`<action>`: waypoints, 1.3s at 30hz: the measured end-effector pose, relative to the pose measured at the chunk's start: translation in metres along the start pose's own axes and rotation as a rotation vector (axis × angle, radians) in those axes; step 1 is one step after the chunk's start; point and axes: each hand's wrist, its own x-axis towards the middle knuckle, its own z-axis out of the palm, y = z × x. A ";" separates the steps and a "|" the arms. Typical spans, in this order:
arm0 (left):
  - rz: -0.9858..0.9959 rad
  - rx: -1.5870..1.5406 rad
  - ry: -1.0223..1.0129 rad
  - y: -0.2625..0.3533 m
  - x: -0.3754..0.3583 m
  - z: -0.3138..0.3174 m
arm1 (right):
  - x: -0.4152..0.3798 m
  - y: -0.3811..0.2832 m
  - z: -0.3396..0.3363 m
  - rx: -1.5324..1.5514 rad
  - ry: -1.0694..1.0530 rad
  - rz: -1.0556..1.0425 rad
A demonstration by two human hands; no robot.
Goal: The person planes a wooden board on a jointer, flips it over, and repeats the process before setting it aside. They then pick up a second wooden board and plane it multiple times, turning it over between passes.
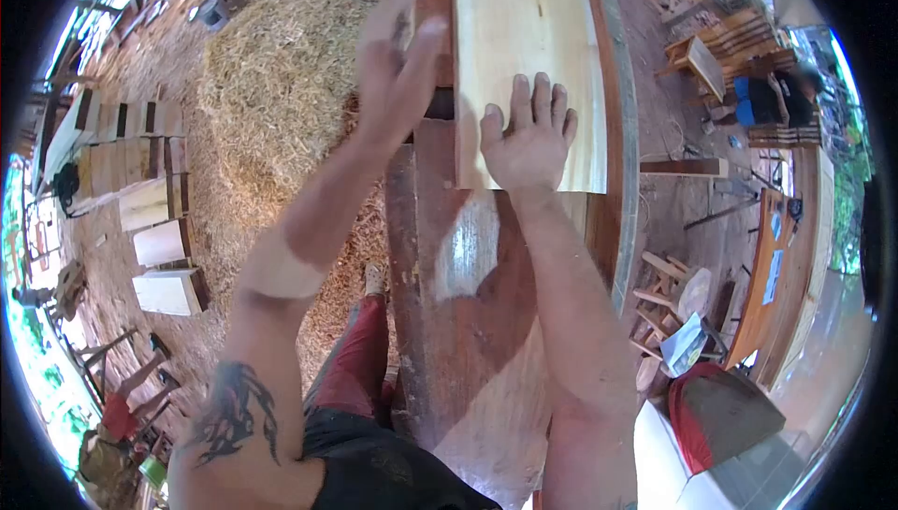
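Observation:
A wide pale board point(528, 14) lies lengthwise on the dark reddish workbench point(477, 332), its near end edge across the middle of the bench. My right hand point(531, 145) rests flat on the board close to that end, fingers spread. Over the left edge of the bench, left of the board, is my left hand point(398, 80), slightly blurred, with its thumb apart from the fingers and nothing visible in it.
A big heap of wood shavings point(271, 89) covers the floor to the left. Cut boards point(168, 293) lie farther left. Stools point(669, 295) and a long wooden plank point(758, 276) stand right. Other people point(781, 99) are at the far right and lower left.

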 end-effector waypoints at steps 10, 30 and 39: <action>-1.013 0.119 -0.157 0.066 -0.319 -0.076 | 0.037 0.002 0.020 -0.087 -0.004 -0.024; -0.914 0.014 -0.094 0.059 -0.324 -0.075 | 0.102 -0.002 0.035 -0.130 -0.041 -0.012; -0.942 0.058 -0.086 0.059 -0.326 -0.074 | 0.117 -0.003 0.039 -0.119 -0.057 0.006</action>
